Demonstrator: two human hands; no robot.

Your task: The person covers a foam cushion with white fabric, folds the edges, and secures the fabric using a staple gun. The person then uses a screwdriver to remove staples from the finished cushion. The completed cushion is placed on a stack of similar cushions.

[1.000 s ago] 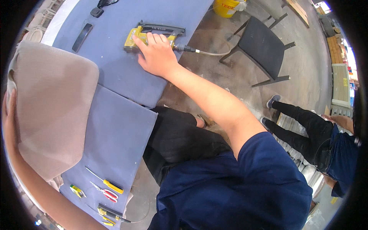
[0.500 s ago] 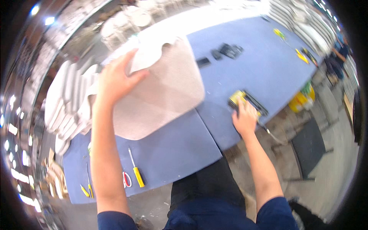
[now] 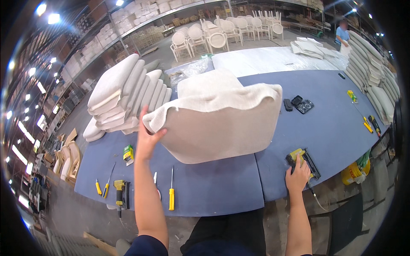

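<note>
We have a beige cushion (image 3: pixel 218 134) tipped up over the front of the blue table (image 3: pixel 222 190). Our left hand (image 3: pixel 147 144) pinches its left corner, thumb on the near face and fingers round behind. Our right hand (image 3: pixel 297 176) lies over a yellow and black air gun (image 3: pixel 314 164), with its fingers bent on top; we can't tell if they squeeze it tight.

Only one hand holds the cushion, so it could swing or flop if that corner slips. The wavy cloth (image 3: pixel 205 98) along its top looks loose, and it could bunch up if we press it down crooked. The hose (image 3: pixel 316 197) hangs past the table edge, so a snag could tug the gun off. A finger in the wrong spot could make the gun fire. If the cushion drops, it could land on the yellow screwdriver (image 3: pixel 171 198).

There are reddish letters on the yellow bucket (image 3: pixel 352 174). The small green and yellow box (image 3: pixel 128 153) has print too tiny to read. We see no label on the cushion's near face.
</note>
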